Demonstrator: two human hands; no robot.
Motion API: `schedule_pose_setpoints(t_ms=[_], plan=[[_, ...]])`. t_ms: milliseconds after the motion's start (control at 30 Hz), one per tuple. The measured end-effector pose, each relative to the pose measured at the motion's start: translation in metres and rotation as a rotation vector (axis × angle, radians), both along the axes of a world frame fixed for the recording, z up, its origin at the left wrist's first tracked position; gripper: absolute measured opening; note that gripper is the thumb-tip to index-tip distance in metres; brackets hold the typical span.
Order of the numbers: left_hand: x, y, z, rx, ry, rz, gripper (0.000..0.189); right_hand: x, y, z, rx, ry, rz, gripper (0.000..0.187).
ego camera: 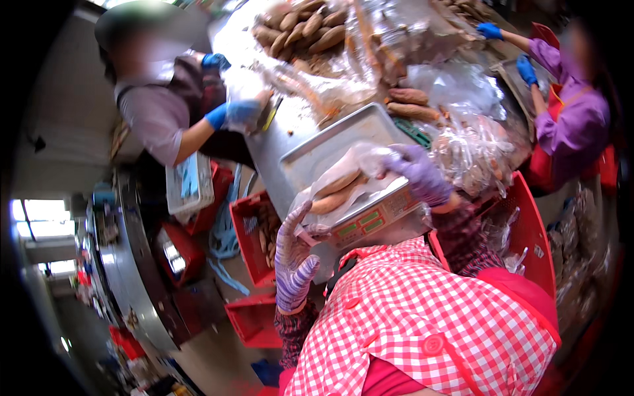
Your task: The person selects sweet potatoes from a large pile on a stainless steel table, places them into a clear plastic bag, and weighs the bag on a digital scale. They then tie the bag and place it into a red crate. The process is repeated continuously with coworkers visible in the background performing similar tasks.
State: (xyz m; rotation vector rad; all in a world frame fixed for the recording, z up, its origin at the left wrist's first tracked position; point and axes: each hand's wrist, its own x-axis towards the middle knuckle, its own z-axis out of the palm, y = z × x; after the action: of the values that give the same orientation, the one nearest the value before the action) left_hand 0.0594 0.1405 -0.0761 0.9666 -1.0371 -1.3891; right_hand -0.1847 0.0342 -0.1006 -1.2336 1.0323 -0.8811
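Observation:
In the head view, a translucent plastic bag (329,168) with sweet potatoes (337,193) inside lies over the metal tray (342,121) of a digital scale (369,222). My right hand (421,171), in a purple knit glove, is shut on the gathered end of the bag. My left hand (297,257), in a striped purple glove, is at the bag's other end, fingers spread and thumb apart. Its fingertips are close to the bag; whether they touch it I cannot tell. Two loose sweet potatoes (411,110) lie beyond the tray, near a green plastic object (412,132).
A sweet potato pile (302,29) lies on plastic at the table's far side. Filled bags (475,153) are at right, above a red crate (532,222). More red crates (252,237) stand at lower left. Co-workers in blue gloves stand at left (163,109) and right (569,109).

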Motion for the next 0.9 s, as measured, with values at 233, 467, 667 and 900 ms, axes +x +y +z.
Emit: schedule_pose_setpoints(t_ms=[233,467,667,900], plan=[[-0.036,-0.049,0.021,-0.417,-0.955,-0.271,0.074,0.043,0.001,-0.038,-0.006,-0.415,0.367,0.025],[-0.047,-0.085,0.019,0.034,-0.407,-0.549,0.065,0.032,0.007,-0.035,-0.045,-0.428,0.443,0.028],[-0.027,-0.110,-0.063,-0.002,-0.325,-0.199,0.034,0.019,0.004,-0.039,0.253,-0.431,0.344,0.026],[-0.008,-0.069,-0.104,0.011,-0.519,-0.064,0.021,0.007,-0.021,-0.113,0.928,-1.497,0.029,0.022]])
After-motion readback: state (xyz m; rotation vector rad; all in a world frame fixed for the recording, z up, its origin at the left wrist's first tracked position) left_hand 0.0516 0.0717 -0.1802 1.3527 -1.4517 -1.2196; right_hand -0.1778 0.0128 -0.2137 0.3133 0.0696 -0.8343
